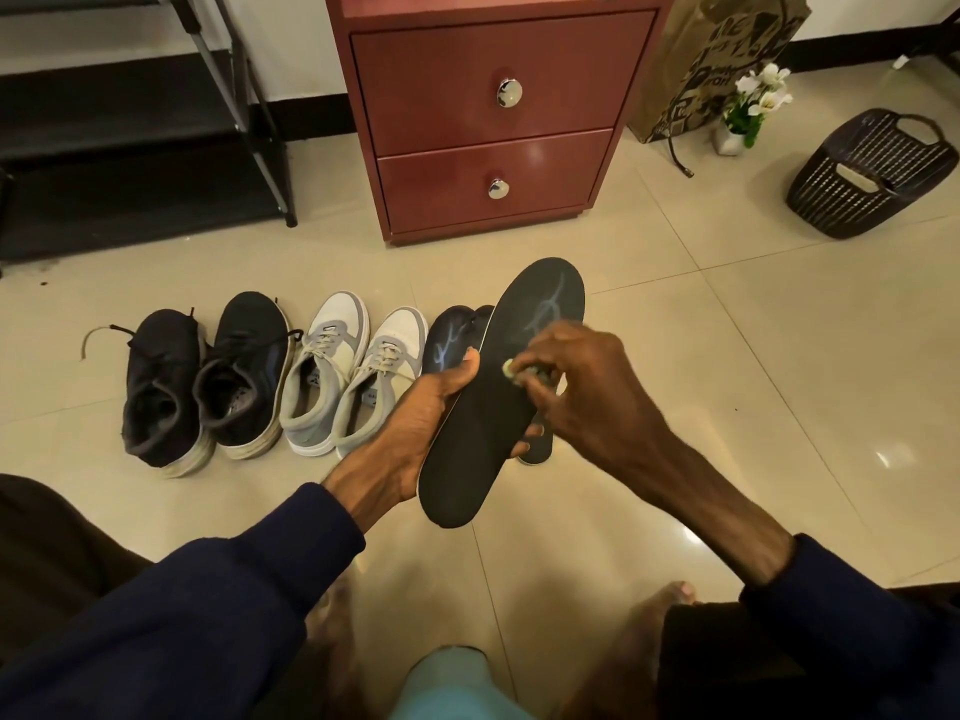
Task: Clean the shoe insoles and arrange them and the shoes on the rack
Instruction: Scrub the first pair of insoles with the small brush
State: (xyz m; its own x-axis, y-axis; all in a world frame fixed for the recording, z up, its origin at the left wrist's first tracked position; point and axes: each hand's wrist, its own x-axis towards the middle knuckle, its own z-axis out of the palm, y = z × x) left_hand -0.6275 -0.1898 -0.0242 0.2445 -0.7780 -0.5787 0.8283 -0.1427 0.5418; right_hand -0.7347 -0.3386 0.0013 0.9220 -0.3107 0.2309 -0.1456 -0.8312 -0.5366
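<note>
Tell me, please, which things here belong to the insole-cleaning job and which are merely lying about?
Job: held insole, pale wiper, left hand, right hand, floor insoles, black shoes, grey-white sneakers, rack.
Lying about: red drawer cabinet, paper bag, flowers, dark basket.

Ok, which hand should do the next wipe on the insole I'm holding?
Right. The right hand pinches a small pale wipe against the insole, while the left hand is busy gripping the insole's edge.
</note>
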